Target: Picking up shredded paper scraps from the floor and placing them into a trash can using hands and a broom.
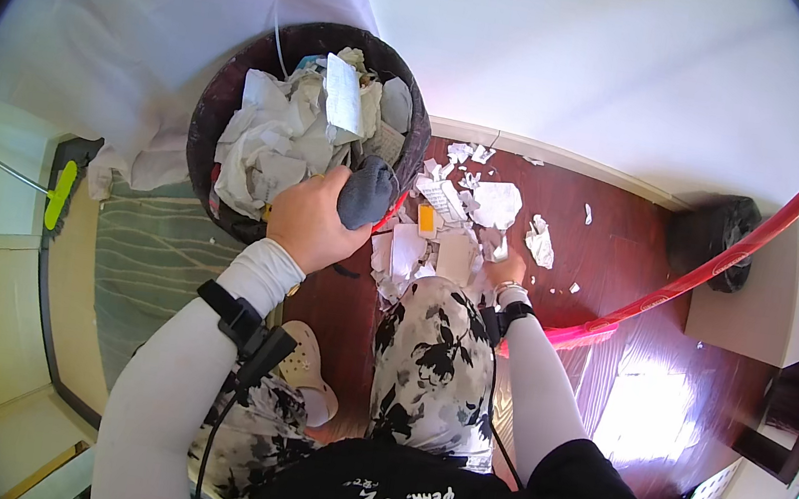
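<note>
My left hand [318,220] grips a dark grey cloth item [369,191], perhaps a rolled sock, over the right rim of a round bin [200,140] with a dark liner. Crumpled white paper [260,155] fills this bin, and a flat white sheet [343,94] stands up from it. At the pile of torn paper [496,203] on the dark red floor, my right hand [507,269] touches scraps; its fingertips are partly hidden. A small yellow-orange item [427,220] lies on the pile, left of that hand.
A red broom or mop handle [713,279] slants across the right side. Beyond it are a small black-lined bin [711,237] and a pale cabinet [748,307]. A green-and-grey mop head [61,193] is at the left, beside a striped green mat [180,251]. A skirting board [556,155] runs behind the scraps.
</note>
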`<move>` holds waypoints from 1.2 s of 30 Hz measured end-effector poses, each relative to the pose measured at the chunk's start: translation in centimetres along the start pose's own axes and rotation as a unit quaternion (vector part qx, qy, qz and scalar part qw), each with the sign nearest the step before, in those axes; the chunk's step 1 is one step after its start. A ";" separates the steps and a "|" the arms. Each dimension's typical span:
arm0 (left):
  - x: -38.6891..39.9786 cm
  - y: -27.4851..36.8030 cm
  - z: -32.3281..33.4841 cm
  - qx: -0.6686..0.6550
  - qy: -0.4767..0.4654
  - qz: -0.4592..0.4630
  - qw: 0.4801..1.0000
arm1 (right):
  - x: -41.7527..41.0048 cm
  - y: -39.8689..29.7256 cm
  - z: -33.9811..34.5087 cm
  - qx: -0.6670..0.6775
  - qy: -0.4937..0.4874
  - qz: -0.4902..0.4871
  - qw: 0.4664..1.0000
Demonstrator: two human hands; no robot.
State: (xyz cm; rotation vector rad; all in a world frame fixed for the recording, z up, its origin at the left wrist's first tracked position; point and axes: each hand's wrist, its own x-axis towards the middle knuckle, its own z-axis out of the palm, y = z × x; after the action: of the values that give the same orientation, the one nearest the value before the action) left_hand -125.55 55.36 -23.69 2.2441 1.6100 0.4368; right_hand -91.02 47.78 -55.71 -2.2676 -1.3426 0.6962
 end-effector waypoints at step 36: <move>0.7 0.8 0.9 -0.002 -0.015 0.005 1.000 | 3.8 -14.6 6.0 -0.222 -0.285 -0.511 0.780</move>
State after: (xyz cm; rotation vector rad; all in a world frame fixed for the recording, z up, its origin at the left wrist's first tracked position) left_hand -124.22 55.72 -24.08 2.2461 1.5832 0.4069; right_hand -103.05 58.27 -52.80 -1.1619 -2.9006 0.6858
